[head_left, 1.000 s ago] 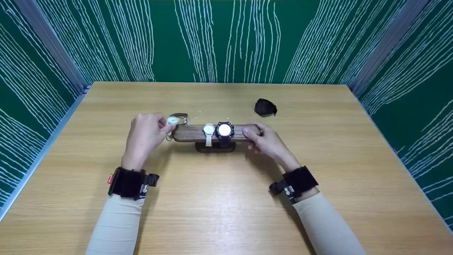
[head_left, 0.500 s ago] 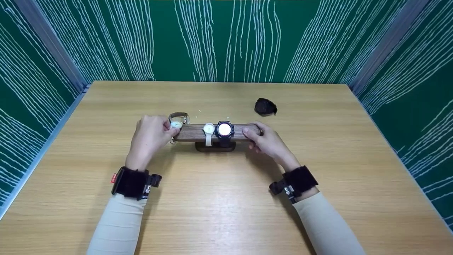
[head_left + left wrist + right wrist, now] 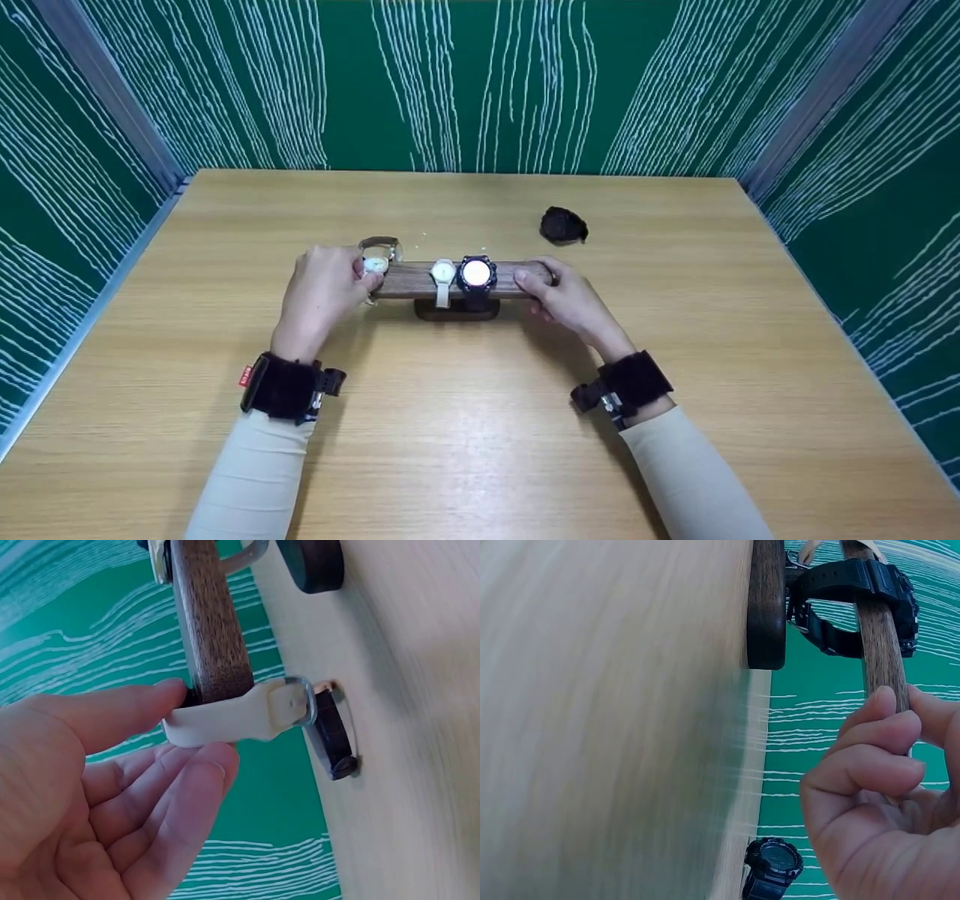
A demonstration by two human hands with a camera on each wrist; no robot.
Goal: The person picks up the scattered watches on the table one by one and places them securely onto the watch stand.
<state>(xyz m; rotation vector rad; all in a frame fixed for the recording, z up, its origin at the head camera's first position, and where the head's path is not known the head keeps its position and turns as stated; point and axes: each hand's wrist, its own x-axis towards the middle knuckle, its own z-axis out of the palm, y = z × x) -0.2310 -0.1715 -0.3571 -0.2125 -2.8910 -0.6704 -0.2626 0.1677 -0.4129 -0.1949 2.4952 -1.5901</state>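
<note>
A dark wooden watch stand [image 3: 409,281] has a horizontal bar on a central base. At the bar's left end my left hand [image 3: 324,292] pinches a watch [image 3: 375,265] between thumb and fingers. The left wrist view shows its buckled white strap [image 3: 221,722] looped around the bar's tip. My right hand [image 3: 566,296] grips the bar's right end, thumb on top and fingers curled beneath. Mid-bar sit a watch with a pale strap [image 3: 443,274] and, just right of it, a chunky black watch [image 3: 477,274] whose face is washed out by glare.
Behind the bar's left end, a watch with a dark strap [image 3: 382,242] lies on the wooden table [image 3: 480,420]. Another black watch [image 3: 564,226] lies farther back to the right. Green panels [image 3: 495,82] with white streaks enclose the back and sides.
My left hand has shifted right, bringing the white-strapped watch from beside the bar's left tip onto it. My right hand stays on the bar's right end.
</note>
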